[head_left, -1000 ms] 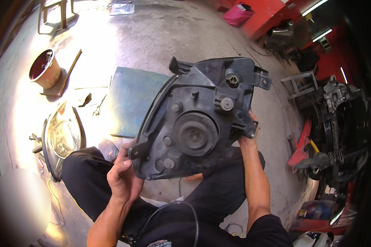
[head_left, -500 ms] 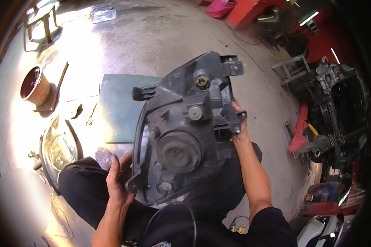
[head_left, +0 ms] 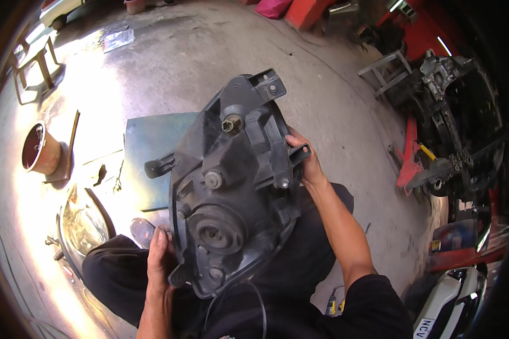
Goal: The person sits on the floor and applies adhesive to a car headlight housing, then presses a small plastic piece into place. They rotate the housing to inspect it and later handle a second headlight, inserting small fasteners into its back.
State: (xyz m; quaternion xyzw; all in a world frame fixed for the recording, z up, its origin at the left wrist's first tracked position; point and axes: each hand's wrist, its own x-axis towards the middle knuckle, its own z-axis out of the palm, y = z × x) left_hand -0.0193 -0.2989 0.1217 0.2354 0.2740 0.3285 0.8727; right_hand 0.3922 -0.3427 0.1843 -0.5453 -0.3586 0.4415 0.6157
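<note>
A car headlight (head_left: pixel 220 181) with a black plastic housing is held up over my lap, its back side facing me. Round caps, bulb sockets and mounting tabs show on that back. My right hand (head_left: pixel 306 161) grips the housing's right edge beside a bracket, with the fingers partly hidden behind it. At the lower left edge my left hand (head_left: pixel 161 257) supports the housing, its thumb up along the side and its other fingers hidden. A second headlight (head_left: pixel 83 220) with a clear lens lies on the floor to the left of my knee.
A blue-green flat panel (head_left: pixel 152 141) lies on the floor beyond the headlight. To the left stand a reddish bucket (head_left: pixel 48 153) and a wooden stool (head_left: pixel 37 68). At the right are a red jack (head_left: pixel 410 155), dark vehicle parts (head_left: pixel 452 124) and a white bumper (head_left: pixel 449 299).
The held headlight has tilted counterclockwise and shifted left and slightly down, with both hands staying on it. The surroundings have shifted in the picture as my head turned.
</note>
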